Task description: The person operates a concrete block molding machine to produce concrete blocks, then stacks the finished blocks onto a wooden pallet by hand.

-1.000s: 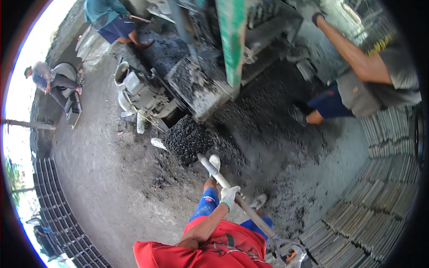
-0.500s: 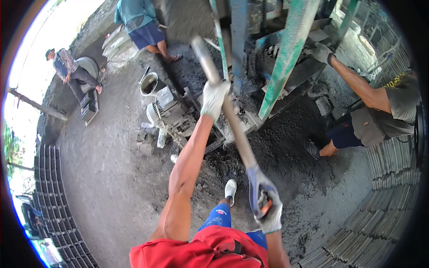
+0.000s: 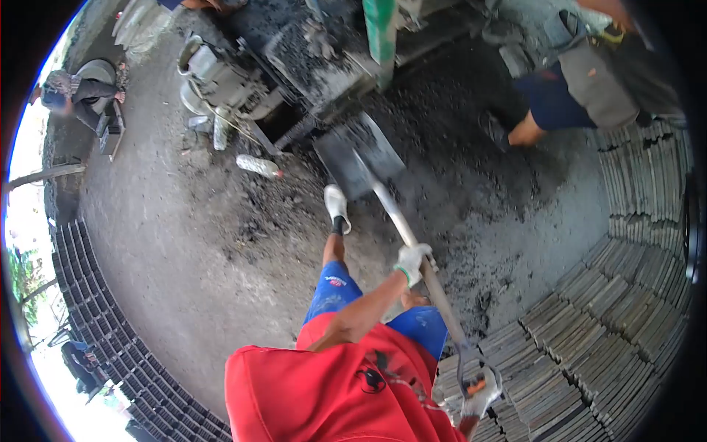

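A shovel (image 3: 395,212) slants across the view, its flat metal blade (image 3: 342,163) low at the ground beside the machine's base. Dark loose material lies around and partly on the blade. My left hand (image 3: 414,263), in a white glove, is wrapped around the middle of the shaft. My right hand (image 3: 484,394), gloved too, is closed on the handle grip at the shovel's upper end, near the stacked slabs. Just left of the blade is my foot in a white shoe (image 3: 336,206).
A machine (image 3: 232,81) with a green post (image 3: 379,37) stands ahead. A plastic bottle (image 3: 258,166) lies on the ground. Stacked thin slabs (image 3: 582,346) line the right, dark racks (image 3: 110,309) the left. One co-worker (image 3: 589,88) stands at right; another person (image 3: 88,92) sits far left.
The shovel has swung down from raised beside the machine, and its blade is now low at the ground. Both hands still grip it. My view has tilted downward, bringing the bottle into sight.
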`<action>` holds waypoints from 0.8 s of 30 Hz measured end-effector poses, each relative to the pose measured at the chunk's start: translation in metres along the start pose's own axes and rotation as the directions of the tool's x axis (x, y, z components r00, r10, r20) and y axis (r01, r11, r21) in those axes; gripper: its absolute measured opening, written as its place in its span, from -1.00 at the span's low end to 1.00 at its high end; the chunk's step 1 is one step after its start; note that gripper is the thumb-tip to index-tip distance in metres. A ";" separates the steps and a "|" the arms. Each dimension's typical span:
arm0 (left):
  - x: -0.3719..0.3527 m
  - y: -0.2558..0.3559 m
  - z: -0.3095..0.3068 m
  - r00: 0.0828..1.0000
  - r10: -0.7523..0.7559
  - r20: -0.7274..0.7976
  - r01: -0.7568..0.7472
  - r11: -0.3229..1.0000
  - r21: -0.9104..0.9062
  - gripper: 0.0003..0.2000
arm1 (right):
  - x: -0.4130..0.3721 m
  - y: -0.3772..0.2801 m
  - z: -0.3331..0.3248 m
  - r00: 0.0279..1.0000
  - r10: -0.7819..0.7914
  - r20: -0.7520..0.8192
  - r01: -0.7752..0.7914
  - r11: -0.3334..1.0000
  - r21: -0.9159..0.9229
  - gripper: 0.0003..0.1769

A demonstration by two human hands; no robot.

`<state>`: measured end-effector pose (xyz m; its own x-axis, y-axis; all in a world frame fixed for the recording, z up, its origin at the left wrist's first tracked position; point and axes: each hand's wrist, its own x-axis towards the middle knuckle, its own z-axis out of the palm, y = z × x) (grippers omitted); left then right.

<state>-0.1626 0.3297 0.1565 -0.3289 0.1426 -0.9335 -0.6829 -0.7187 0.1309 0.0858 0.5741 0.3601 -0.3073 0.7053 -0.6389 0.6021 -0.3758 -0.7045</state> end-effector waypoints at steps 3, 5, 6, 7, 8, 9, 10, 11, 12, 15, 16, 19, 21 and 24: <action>0.075 -0.153 -0.008 0.975 -0.180 -0.129 0.187 0.982 0.040 -0.92 | 0.053 0.040 -0.123 0.971 -0.203 -0.126 0.154 0.934 -0.321 -0.84; 0.104 -0.209 -0.004 0.953 -0.234 -0.192 0.254 0.963 0.088 -0.89 | 0.087 0.054 -0.156 0.889 0.093 -0.448 -0.183 0.970 -0.163 -0.86; 0.129 -0.236 -0.013 0.951 -0.222 -0.216 0.251 0.961 0.117 -0.88 | 0.119 0.094 -0.206 0.966 -0.178 -0.185 0.086 0.902 -0.422 -0.75; 0.142 -0.246 -0.024 0.939 -0.244 -0.241 0.277 0.954 0.113 -0.88 | 0.132 0.101 -0.205 0.983 -0.120 -0.138 0.062 0.927 -0.370 -0.67; 0.150 -0.246 -0.030 0.946 -0.209 -0.247 0.253 0.954 0.161 -0.89 | 0.142 0.104 -0.201 0.994 -0.064 -0.090 0.032 0.948 -0.315 -0.60; 0.172 -0.231 -0.031 0.963 -0.144 -0.230 0.195 0.956 0.219 -0.89 | 0.163 0.111 -0.171 0.993 -0.108 0.051 0.119 0.864 -0.489 -0.57; 0.207 -0.219 -0.048 0.974 -0.079 -0.212 0.129 0.964 0.234 -0.90 | 0.184 0.119 -0.141 0.970 -0.150 0.191 0.238 0.747 -0.621 -0.55; 0.236 -0.199 -0.062 0.965 -0.010 -0.263 0.095 0.945 0.312 -0.91 | 0.174 0.115 -0.083 0.993 -0.013 0.114 0.065 0.883 -0.465 -0.62; 0.251 -0.170 -0.077 0.969 0.134 -0.206 -0.001 0.840 0.542 -0.92 | 0.164 0.110 -0.025 0.991 0.128 0.033 -0.116 0.961 -0.250 -0.68; 0.253 -0.052 -0.083 0.942 0.184 -0.280 -0.052 0.907 0.419 -0.85 | 0.121 0.098 0.101 0.952 0.271 0.143 -0.279 0.960 0.037 -0.88; 0.243 -0.025 -0.074 0.933 0.226 -0.279 -0.070 0.878 0.474 -0.86 | 0.099 0.074 0.136 0.948 0.297 0.116 -0.308 0.946 0.100 -0.88; 0.213 0.024 -0.050 0.955 0.161 -0.250 -0.072 0.941 0.331 -0.88 | 0.066 0.038 0.170 0.962 0.189 0.198 -0.202 0.978 0.046 -0.90; 0.181 0.021 -0.039 0.975 0.087 -0.206 -0.018 0.950 0.313 -0.90 | 0.052 0.041 0.155 0.948 0.254 0.190 -0.258 0.966 -0.003 -0.94; 0.210 -0.016 -0.062 0.983 0.069 -0.169 -0.004 0.934 0.358 -0.90 | 0.029 0.031 0.158 0.978 0.206 0.030 -0.206 0.979 -0.002 -0.90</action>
<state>-0.1806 0.3287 -0.0618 -0.2603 -0.0249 -0.9652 -0.8698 -0.4280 0.2456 -0.0206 0.4873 0.2708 -0.1986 0.5942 -0.7794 0.6539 -0.5120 -0.5570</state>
